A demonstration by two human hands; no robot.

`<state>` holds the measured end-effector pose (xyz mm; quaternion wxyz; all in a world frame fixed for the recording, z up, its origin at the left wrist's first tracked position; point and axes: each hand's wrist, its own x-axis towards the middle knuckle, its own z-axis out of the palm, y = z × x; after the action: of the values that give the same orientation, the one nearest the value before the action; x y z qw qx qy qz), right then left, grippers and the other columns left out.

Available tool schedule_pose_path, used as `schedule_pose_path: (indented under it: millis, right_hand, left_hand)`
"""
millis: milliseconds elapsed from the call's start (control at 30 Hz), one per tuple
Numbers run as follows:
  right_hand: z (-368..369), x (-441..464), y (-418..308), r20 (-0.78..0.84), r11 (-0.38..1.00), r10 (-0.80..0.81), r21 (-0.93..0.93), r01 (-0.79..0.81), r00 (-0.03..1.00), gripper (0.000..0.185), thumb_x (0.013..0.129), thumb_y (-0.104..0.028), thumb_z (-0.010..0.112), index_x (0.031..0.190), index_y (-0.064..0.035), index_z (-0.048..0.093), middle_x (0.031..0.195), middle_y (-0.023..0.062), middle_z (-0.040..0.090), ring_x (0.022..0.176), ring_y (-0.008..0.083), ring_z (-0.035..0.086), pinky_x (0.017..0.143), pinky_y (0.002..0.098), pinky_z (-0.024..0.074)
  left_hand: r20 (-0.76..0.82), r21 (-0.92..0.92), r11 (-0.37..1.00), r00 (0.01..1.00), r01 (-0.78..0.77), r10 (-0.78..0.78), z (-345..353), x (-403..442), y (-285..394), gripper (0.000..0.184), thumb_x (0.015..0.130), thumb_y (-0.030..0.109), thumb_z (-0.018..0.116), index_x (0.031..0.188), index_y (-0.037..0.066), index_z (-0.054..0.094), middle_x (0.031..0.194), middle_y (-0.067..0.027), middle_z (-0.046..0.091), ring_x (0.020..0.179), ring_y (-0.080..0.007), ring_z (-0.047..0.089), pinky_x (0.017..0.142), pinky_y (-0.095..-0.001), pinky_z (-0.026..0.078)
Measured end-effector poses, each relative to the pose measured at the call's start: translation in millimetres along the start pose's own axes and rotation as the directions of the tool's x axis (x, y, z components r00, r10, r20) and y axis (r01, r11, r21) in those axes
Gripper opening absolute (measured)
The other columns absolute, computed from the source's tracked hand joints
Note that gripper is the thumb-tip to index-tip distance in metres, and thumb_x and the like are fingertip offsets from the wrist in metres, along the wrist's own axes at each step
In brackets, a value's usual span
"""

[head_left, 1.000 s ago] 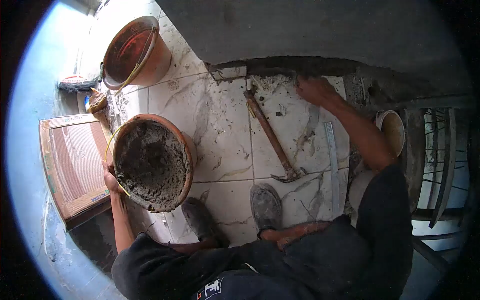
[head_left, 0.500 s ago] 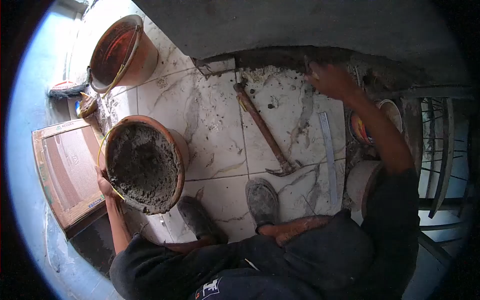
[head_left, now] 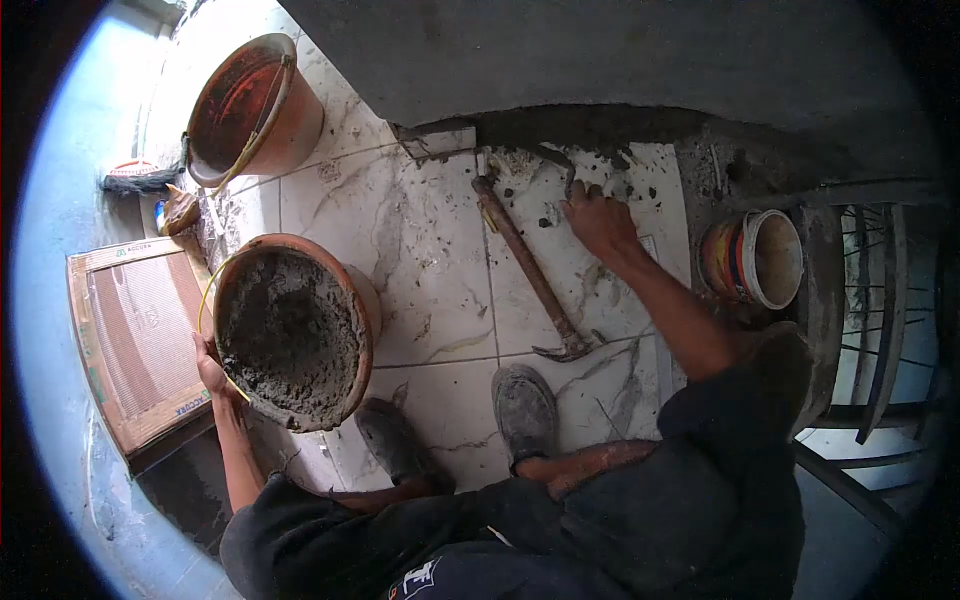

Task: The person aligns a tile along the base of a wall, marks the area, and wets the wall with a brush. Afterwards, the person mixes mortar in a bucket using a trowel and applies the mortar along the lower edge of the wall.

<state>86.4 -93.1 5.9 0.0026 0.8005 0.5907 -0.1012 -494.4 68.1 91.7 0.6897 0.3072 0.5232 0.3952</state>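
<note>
My left hand [head_left: 210, 370] grips the left rim of a bucket [head_left: 365, 310], near its yellow handle. Grey wet mortar [head_left: 285, 340] fills much of this tilted bucket. My right hand [head_left: 600, 220] is closed around the handle of a trowel [head_left: 553, 158], whose blade is hard to make out against the dark mortar below the grey slab. Crumbs of mortar lie on the marble-patterned tiles around it. A hammer [head_left: 530, 268] with a long rusty handle lies on the floor between the bucket and my right hand.
An orange bucket [head_left: 300, 125] stands at the upper left, above a carton of tiles [head_left: 150, 330]. The grey slab [head_left: 600, 60] spans the top. A paint pail [head_left: 775, 258] lies at the right beside metal bars [head_left: 890, 320]. A metal ruler [head_left: 664, 370] is partly covered by my right arm.
My right hand has come back from the gap below the slab, down and left over the tiles. More dark mortar bits lie there. My left hand still holds the bucket.
</note>
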Motion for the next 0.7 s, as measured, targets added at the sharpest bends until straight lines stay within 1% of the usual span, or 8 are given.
schedule_pose_path:
  millis: [67, 133, 267, 367, 467, 533, 667, 700]
  right_hand:
    - [14.8, -4.6, -3.4, -0.063, 0.998, 0.043, -0.037, -0.045, 0.997, 0.033, 0.092, -0.032, 0.05, 0.103, -0.0013, 0.046, 0.085, 0.0192, 0.059, 0.069, 0.0361, 0.064, 0.057, 0.044, 0.0532]
    - [24.1, -14.7, -1.5, -0.185, 0.993, 0.1, 0.086, -0.085, 0.978, 0.035, 0.091, -0.033, 0.052, 0.106, -0.0011, 0.048, 0.085, 0.0185, 0.059, 0.069, 0.0351, 0.064, 0.055, 0.0432, 0.0529]
    - [33.4, -32.9, 6.4, -0.193, 0.988, 0.128, 0.109, -0.108, 0.973, 0.038, 0.09, -0.033, 0.053, 0.109, -0.0003, 0.048, 0.087, 0.0194, 0.06, 0.069, 0.0353, 0.064, 0.053, 0.0431, 0.0522]
    - [42.2, -44.8, 16.8, -0.271, 0.969, 0.113, 0.243, -0.046, 0.956, 0.041, 0.09, -0.034, 0.053, 0.111, 0.0009, 0.049, 0.091, 0.0204, 0.06, 0.07, 0.0364, 0.064, 0.057, 0.0445, 0.0524]
    - [31.7, -52.2, 23.9, -0.145, 0.969, 0.172, 0.203, -0.141, 0.974, 0.041, 0.09, -0.034, 0.051, 0.112, 0.0008, 0.049, 0.091, 0.0217, 0.061, 0.074, 0.0372, 0.063, 0.062, 0.0465, 0.052]
    - [24.5, -45.1, 40.0, 0.006, 0.977, 0.195, 0.09, -0.195, 0.981, 0.042, 0.091, -0.035, 0.048, 0.116, -0.0005, 0.048, 0.094, 0.0235, 0.061, 0.079, 0.0381, 0.063, 0.068, 0.0481, 0.0516]
    - [-3.4, -26.3, 57.2, 0.211, 0.988, 0.155, -0.021, -0.154, 0.965, 0.046, 0.09, -0.037, 0.048, 0.117, 0.001, 0.048, 0.096, 0.0256, 0.061, 0.086, 0.0405, 0.061, 0.074, 0.0485, 0.0491]
    - [-6.9, -21.9, 59.7, 0.19, 0.997, 0.074, -0.026, -0.071, 0.979, 0.046, 0.09, -0.036, 0.047, 0.116, 0.0009, 0.049, 0.093, 0.0259, 0.061, 0.085, 0.0404, 0.062, 0.074, 0.0488, 0.0489]
  left_hand:
    - [0.044, -0.005, 1.0, 0.999, 0.0, 0.0, -2.6, 1.1, 0.1, 0.061, 0.097, 0.049, 0.028, 0.109, -0.002, 0.059, 0.102, -0.0138, 0.065, 0.089, -0.025, 0.065, 0.079, -0.0381, 0.054]
    - [-0.039, 0.0, 1.0, 0.999, 0.0, 0.0, -14.6, 7.6, -2.3, 0.061, 0.097, 0.048, 0.027, 0.111, -0.002, 0.058, 0.103, -0.0143, 0.065, 0.089, -0.0261, 0.065, 0.08, -0.0386, 0.054]
    - [0.016, 0.057, 0.997, 0.999, -0.051, 0.05, -32.5, 16.5, -4.3, 0.061, 0.097, 0.048, 0.026, 0.111, -0.002, 0.058, 0.103, -0.0143, 0.065, 0.089, -0.0262, 0.065, 0.081, -0.0388, 0.054]
    - [0.038, 0.05, 0.998, 0.999, -0.04, 0.038, -46.0, 19.7, -7.4, 0.061, 0.098, 0.048, 0.026, 0.11, -0.002, 0.059, 0.103, -0.0137, 0.065, 0.089, -0.0256, 0.065, 0.081, -0.0382, 0.053]
    - [0.043, 0.043, 0.996, 0.997, -0.073, 0.071, -43.7, 20.2, -7.1, 0.061, 0.098, 0.048, 0.025, 0.111, -0.002, 0.059, 0.103, -0.0134, 0.065, 0.089, -0.0252, 0.065, 0.082, -0.0372, 0.053]
    - [0.064, -0.011, 1.0, 0.998, -0.018, 0.018, -4.5, 1.5, -0.6, 0.061, 0.098, 0.048, 0.025, 0.111, -0.002, 0.059, 0.103, -0.0132, 0.065, 0.089, -0.0248, 0.064, 0.082, -0.0368, 0.053]
    - [0.028, 0.013, 0.999, 0.999, -0.031, 0.03, -23.4, 10.3, -3.8, 0.062, 0.098, 0.048, 0.025, 0.111, -0.002, 0.059, 0.103, -0.0123, 0.065, 0.089, -0.0243, 0.064, 0.082, -0.0366, 0.053]
    - [-0.037, -0.017, 0.999, 0.999, -0.036, 0.036, -18.2, 10.3, -3.4, 0.054, 0.098, 0.047, 0.027, 0.097, 0.002, 0.058, 0.096, -0.0104, 0.065, 0.086, -0.0224, 0.063, 0.079, -0.0362, 0.052]
